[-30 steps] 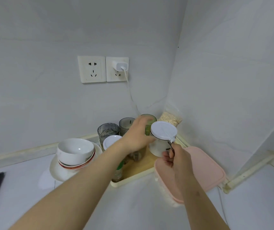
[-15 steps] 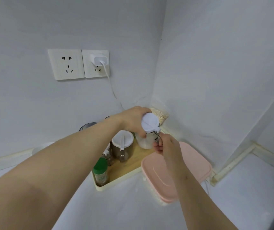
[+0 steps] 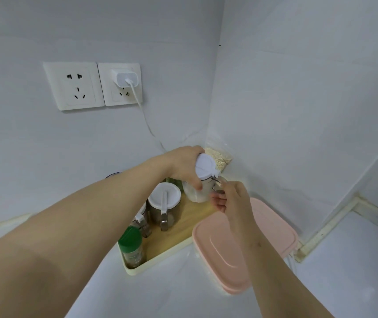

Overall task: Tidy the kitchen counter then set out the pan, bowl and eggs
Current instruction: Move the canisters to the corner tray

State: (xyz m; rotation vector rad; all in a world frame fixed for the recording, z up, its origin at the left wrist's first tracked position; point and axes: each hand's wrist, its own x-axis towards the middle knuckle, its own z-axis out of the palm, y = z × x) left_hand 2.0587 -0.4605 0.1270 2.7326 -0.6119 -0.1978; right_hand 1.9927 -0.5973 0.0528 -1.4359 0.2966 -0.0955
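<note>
Jars [image 3: 198, 192]: three
Bottle [image 3: 131, 246]: one
Left fingers [image 3: 197, 185]: clamped on jar lid [image 3: 206, 166]
Right fingers [image 3: 217, 200]: pinching its handle [image 3: 220, 181]
Change: grips unchanged

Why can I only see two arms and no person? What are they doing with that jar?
The camera sits on the person's head and looks down, so you see only their own arms. The picture is taken from that one spot. The left hand grips a white-lidded jar from above. The right hand pinches a small part at the jar's side. The jar is at the back of a wooden tray, which also holds another jar and a green-capped bottle. A pink-lidded box sits beside the tray.
</note>
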